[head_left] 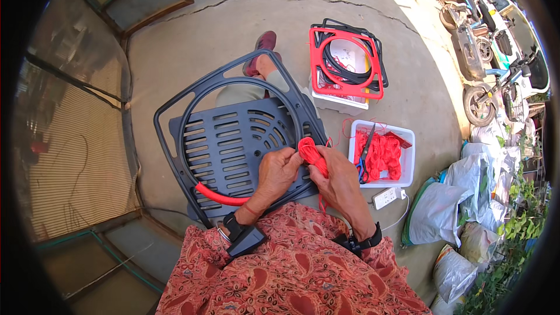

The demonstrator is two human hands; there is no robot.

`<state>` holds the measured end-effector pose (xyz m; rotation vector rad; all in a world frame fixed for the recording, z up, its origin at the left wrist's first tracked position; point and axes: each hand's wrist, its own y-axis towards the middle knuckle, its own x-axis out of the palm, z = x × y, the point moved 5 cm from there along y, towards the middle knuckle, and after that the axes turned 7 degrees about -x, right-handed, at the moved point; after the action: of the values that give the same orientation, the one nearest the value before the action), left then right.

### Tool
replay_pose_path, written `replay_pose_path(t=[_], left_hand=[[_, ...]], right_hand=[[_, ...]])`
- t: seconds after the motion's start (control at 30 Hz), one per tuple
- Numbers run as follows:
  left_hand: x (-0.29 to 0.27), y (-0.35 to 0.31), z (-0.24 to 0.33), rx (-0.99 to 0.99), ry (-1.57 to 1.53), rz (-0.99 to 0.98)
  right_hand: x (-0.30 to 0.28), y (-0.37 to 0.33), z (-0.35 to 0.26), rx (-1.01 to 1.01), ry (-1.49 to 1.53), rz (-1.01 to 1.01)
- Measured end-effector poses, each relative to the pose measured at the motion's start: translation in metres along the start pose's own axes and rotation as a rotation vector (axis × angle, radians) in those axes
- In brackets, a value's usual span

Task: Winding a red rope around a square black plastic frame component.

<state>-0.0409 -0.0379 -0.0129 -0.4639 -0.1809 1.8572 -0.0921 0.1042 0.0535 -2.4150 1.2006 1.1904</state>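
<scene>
Both hands meet at a looped bundle of red cord (312, 153) above the right side of my lap. My right hand (338, 184) is closed round the bundle. My left hand (275, 175) has thumb and fingers pinched at its left side; the strand between them is too small to make out clearly. Below them a black frame with a round ring (185, 119) leans over my legs. Its ring carries a red-covered stretch (219, 196) at the lower left, beside my left wrist. Beneath the frame lies a dark slotted plastic panel (256, 128).
To the right stands a white tub (411, 157) of red cord, with blue-handled scissors (363, 166) in it. A white power strip (385, 198) lies beside it. Farther off, red and black frames (315, 58) rest on a white box (335, 102). Sacks (437, 213) line the right.
</scene>
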Motion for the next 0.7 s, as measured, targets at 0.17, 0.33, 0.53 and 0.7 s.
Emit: replay_pose_path(t=[0.17,0.33,0.53,0.7], left_hand=[[0.0,0.0,0.001,-0.001,0.004,-0.011],[0.0,0.001,-0.002,0.006,-0.016,0.002],[0.0,0.0,-0.002,-0.006,-0.053,-0.008],[0.001,0.0,-0.004,0.009,0.0,0.007]], right_hand=[[0.002,0.004,-0.003,-0.001,-0.074,-0.034],[0.02,0.015,-0.002,-0.026,-0.243,-0.123],[0.018,0.014,-0.002,-0.033,-0.208,-0.105],[0.007,0.001,0.001,0.004,-0.049,-0.036]])
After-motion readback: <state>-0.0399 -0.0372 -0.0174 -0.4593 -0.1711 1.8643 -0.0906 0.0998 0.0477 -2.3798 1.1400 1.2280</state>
